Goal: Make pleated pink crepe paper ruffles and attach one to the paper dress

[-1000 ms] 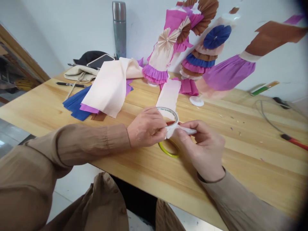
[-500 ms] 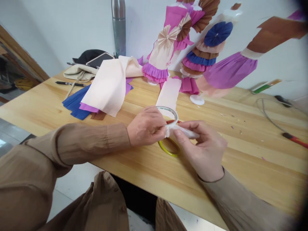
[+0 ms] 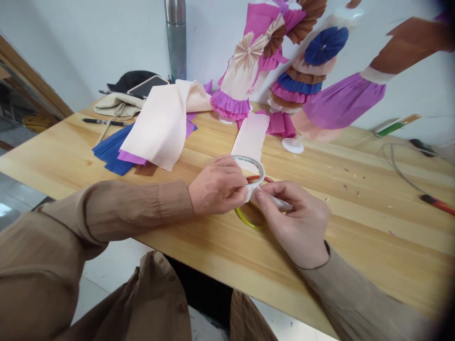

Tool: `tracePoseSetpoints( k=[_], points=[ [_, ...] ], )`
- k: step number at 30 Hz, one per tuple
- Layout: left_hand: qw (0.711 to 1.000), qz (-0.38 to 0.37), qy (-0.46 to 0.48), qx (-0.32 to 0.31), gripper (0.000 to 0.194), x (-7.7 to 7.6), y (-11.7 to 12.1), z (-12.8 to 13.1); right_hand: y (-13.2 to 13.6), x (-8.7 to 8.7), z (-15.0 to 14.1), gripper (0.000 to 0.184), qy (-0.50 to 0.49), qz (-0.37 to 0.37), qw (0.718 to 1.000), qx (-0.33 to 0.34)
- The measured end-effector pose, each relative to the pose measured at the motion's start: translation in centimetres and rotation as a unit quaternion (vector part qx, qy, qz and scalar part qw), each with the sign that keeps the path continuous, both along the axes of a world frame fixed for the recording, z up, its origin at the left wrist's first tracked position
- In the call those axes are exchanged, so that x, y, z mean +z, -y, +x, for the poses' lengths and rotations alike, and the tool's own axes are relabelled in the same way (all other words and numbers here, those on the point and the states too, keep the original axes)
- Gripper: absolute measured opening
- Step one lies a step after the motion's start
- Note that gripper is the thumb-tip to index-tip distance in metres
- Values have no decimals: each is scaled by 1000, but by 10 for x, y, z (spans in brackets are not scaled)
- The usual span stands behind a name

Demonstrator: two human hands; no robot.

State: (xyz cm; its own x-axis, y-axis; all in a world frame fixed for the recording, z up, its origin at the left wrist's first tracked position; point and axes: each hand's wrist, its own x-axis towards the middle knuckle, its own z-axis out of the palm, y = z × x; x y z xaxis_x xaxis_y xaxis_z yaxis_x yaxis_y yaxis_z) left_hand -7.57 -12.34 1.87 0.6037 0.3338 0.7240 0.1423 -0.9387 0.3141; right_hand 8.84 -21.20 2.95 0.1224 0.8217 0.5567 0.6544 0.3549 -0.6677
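Note:
My left hand is closed round the near side of a roll of white tape, tilted above the table with printing inside its core. My right hand pinches a white strip between thumb and fingers, just right of the roll. The strip seems to join the roll, but the fingers cover part of it. Below the hands lie a yellow loop and a red loop, which look like scissor handles. Behind the roll lies a cream paper strip.
Cream paper covers blue and purple sheets at the left. A pen, phone and metal bottle are further back. Paper-dressed forms stand along the wall. A red-handled tool with a cable lies at the right.
My right hand has shifted slightly left and down, and less of the white strip shows beyond its thumb. My left hand still holds the tape roll in nearly the same place.

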Motion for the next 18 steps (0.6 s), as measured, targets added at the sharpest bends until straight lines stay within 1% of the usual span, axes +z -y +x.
tracePoseSetpoints(
  k=[3, 9, 18],
  points=[
    [1000, 1, -9, 3, 27, 0, 0, 0, 1, 1, -1, 15, 2, -1, 1000, 7],
    [1000, 2, 1, 1, 26, 0, 0, 1, 1, -2, 0, 13, -12, -3, 1000, -11],
    [1000, 8, 18, -10, 26, -1, -1, 1, 1, -2, 2, 12, -17, 4, 999, 29]
  ],
)
